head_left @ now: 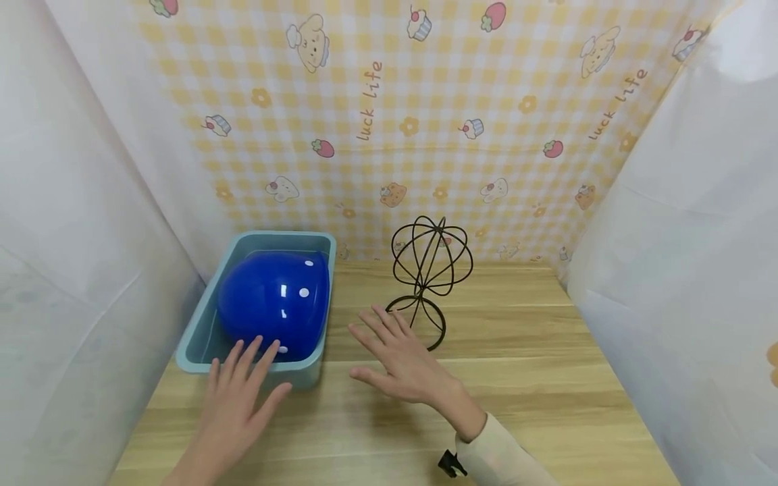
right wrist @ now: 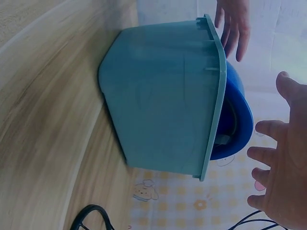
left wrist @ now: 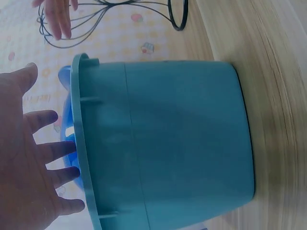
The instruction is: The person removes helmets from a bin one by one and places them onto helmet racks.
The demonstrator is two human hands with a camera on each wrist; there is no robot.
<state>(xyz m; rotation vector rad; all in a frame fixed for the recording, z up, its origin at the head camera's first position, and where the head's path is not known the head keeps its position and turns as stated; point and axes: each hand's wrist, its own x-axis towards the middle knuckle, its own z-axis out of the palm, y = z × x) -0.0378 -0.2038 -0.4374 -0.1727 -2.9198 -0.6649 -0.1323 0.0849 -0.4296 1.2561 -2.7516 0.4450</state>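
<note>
A glossy blue helmet (head_left: 267, 304) with white oval spots lies tilted on its side in a teal plastic bin (head_left: 200, 337). In the right wrist view the hollow of the helmet (right wrist: 242, 117) faces the right hand, and part of it rises above the rim. The left hand (head_left: 234, 405) is over the bin's near rim, fingers spread and close to the helmet; whether they touch it I cannot tell. Between the bin and a black wire stand (head_left: 419, 290) hovers the right hand (head_left: 404, 364), its fingers extended and holding nothing.
The wire stand has a round cage top and a ring base on the wood-grain table (head_left: 516, 378). Behind it hangs a yellow checked cloth (head_left: 450, 88), with white curtains (head_left: 681, 223) on both sides. A small black clip (head_left: 452, 464) is by the right sleeve.
</note>
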